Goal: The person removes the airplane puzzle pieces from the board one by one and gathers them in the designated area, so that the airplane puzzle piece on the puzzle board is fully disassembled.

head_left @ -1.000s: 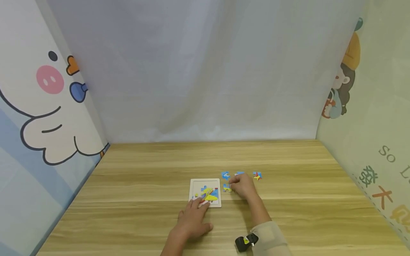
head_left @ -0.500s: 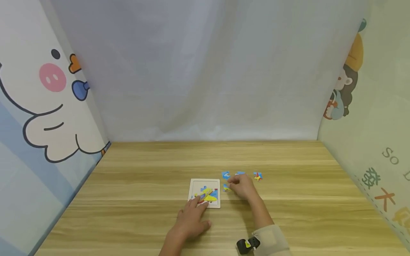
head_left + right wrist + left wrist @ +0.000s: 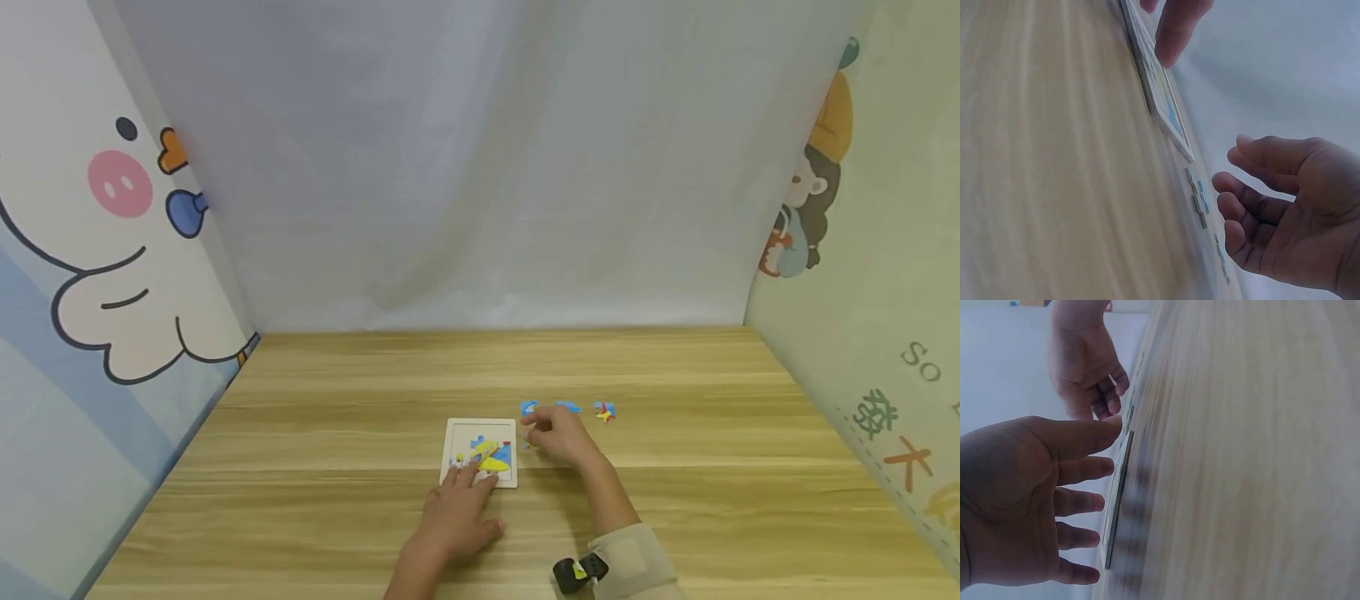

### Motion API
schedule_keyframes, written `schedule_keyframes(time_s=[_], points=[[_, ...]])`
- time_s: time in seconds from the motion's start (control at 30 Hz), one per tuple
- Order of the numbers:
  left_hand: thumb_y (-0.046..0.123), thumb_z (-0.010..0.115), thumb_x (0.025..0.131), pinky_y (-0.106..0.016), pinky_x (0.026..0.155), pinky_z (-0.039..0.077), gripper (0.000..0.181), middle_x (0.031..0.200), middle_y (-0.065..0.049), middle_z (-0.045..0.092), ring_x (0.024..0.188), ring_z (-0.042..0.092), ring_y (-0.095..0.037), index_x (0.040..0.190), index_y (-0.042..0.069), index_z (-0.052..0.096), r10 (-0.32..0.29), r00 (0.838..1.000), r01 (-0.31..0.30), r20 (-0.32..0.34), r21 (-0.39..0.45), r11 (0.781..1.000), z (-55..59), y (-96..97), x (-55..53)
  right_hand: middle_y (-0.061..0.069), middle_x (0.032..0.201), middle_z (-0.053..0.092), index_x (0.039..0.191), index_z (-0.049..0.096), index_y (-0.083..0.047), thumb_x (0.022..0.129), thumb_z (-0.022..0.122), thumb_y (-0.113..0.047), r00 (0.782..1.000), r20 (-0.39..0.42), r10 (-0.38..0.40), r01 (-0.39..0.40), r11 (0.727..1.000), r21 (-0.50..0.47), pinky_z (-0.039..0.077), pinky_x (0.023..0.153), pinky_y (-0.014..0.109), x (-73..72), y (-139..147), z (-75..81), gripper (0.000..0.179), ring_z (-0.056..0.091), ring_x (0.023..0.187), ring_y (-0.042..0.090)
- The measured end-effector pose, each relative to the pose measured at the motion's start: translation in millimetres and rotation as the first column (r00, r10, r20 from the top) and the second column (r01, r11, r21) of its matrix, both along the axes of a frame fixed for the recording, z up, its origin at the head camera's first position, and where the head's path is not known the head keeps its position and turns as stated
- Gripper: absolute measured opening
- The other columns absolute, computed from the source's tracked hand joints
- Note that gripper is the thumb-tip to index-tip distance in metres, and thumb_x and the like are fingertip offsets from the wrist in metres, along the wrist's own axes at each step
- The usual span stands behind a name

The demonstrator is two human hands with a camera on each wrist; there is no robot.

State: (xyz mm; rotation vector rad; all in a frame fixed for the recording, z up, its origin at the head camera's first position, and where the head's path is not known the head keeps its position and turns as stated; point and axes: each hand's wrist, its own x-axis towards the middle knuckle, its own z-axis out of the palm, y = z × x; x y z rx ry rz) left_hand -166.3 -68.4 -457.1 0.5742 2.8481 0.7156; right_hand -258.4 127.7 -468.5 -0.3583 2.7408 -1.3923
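A square jigsaw puzzle tray (image 3: pixel 463 432) lies on the table, partly filled with blue and yellow pieces that show an airplane. My left hand (image 3: pixel 459 518) stretches its fingers over the tray's near edge, fingertips right at its lower part. Just right of the tray, my right hand (image 3: pixel 561 437) hovers with loosely bent fingers; in the right wrist view a gap shows between thumb and fingers, with nothing in it. Below its fingertips, a blue-and-yellow puzzle piece (image 3: pixel 527 447) is mostly hidden. A blue-and-white piece (image 3: pixel 529 407) lies just beyond that hand.
Farther along the same row lie a blue piece (image 3: pixel 570 407) and a piece with a red and yellow star shape (image 3: pixel 604 411). A black strapped device (image 3: pixel 579 573) sits at the right wrist. Behind the wooden table (image 3: pixel 337 392) hangs a plain pale curtain (image 3: pixel 480 167).
My right hand has shifted left toward the tray, now covering most of the nearest loose piece and uncovering more of the blue one behind. My left hand stays at the tray's near edge.
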Motion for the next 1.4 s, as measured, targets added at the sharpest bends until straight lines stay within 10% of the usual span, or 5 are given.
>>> schedule_keyframes(time_s=[0.53,1.4], points=[[0.036,0.073,0.076,-0.066,0.088,0.034,0.064,0.141,-0.019,0.037,0.127,0.029,-0.047,0.131,0.01,0.053,-0.005,1.0,0.007,0.015,-0.12,0.993,-7.1,10.8,-4.5,0.009,0.095,0.064,0.113,0.063,0.001,0.085,0.068,-0.015,0.968,-0.032,0.248,-0.25,0.967,-0.049,0.05,0.075,0.036,-9.6,0.8,-3.1,0.032,0.06,0.086,0.021],[0.036,0.074,0.074,-0.066,0.088,0.034,0.071,0.142,-0.02,0.033,0.128,0.025,-0.047,0.135,0.01,0.048,-0.037,0.998,0.042,0.041,-0.15,0.988,-6.2,12.4,-3.9,0.007,0.099,0.063,0.111,0.064,0.0,0.081,0.067,-0.003,0.958,-0.014,0.285,-0.285,0.958,0.026,0.048,0.08,0.036,-17.9,-35.6,-9.2,0.03,0.058,0.091,0.021]])
